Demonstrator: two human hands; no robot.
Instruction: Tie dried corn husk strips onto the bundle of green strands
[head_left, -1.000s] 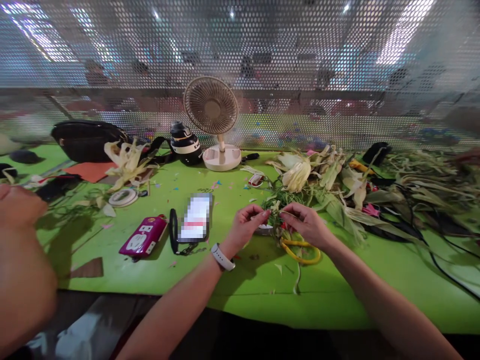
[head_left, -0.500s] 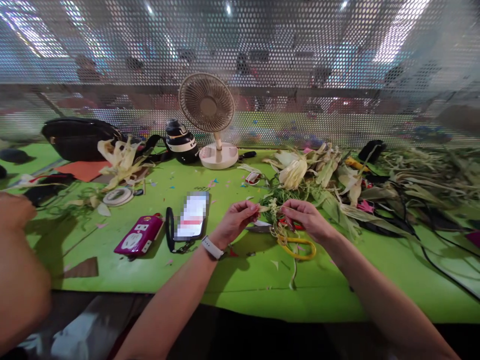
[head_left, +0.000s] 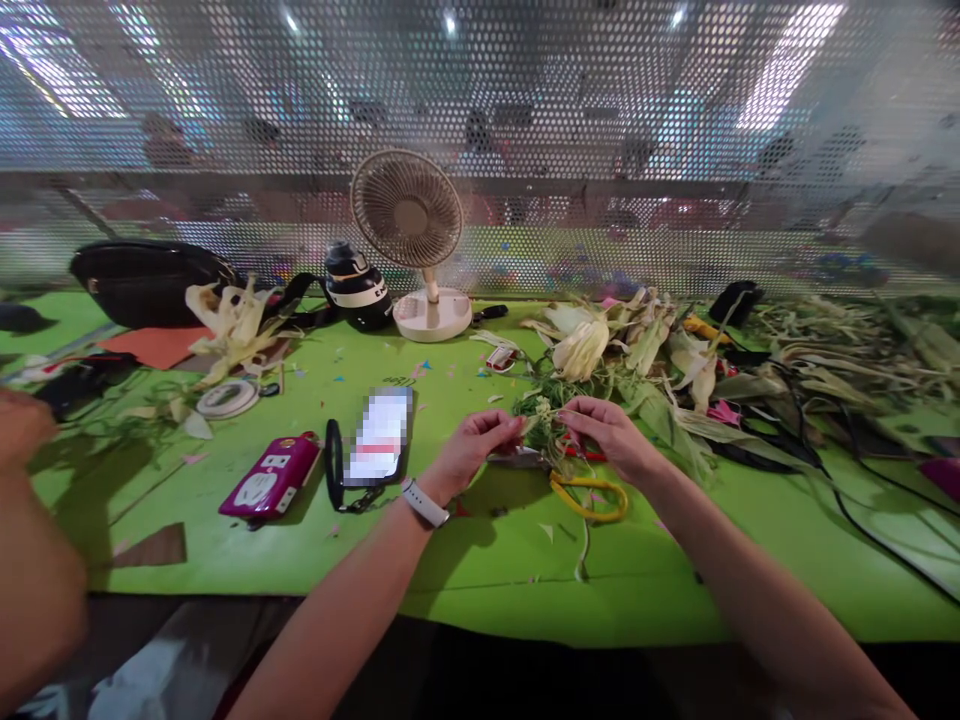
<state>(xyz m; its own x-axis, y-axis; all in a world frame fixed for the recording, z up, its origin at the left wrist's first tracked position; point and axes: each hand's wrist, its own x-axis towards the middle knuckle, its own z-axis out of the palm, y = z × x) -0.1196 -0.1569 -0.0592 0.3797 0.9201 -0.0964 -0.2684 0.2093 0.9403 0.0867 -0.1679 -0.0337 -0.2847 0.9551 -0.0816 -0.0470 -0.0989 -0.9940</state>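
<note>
My left hand (head_left: 480, 447), with a white watch band (head_left: 425, 503) at its wrist, pinches one end of a small pale strip of corn husk (head_left: 541, 408). Opposite it, my right hand (head_left: 606, 432) pinches the other end between thumb and fingers. The strip spans the short gap between both hands, just above the table, and looks knotted or bunched in the middle. Beneath my hands lie scissors with a yellow handle loop (head_left: 592, 518). A metal blade (head_left: 517, 459) and a red handle part show partly there; whether they belong together I cannot tell.
Corn husks (head_left: 581, 350) and shreds pile up at the right on the green tabletop (head_left: 487, 605), among black cables (head_left: 862, 520). A phone (head_left: 379, 440), purple case (head_left: 271, 480), tape roll (head_left: 227, 398), fan (head_left: 409, 210), bottle (head_left: 358, 290) and black bag (head_left: 150, 283) stand leftward. Another person's arm (head_left: 37, 560) reaches in.
The view has shifted slightly, so most things sit a little further left. Both hands keep pinching the husk strip, and the gap between them looks almost the same.
</note>
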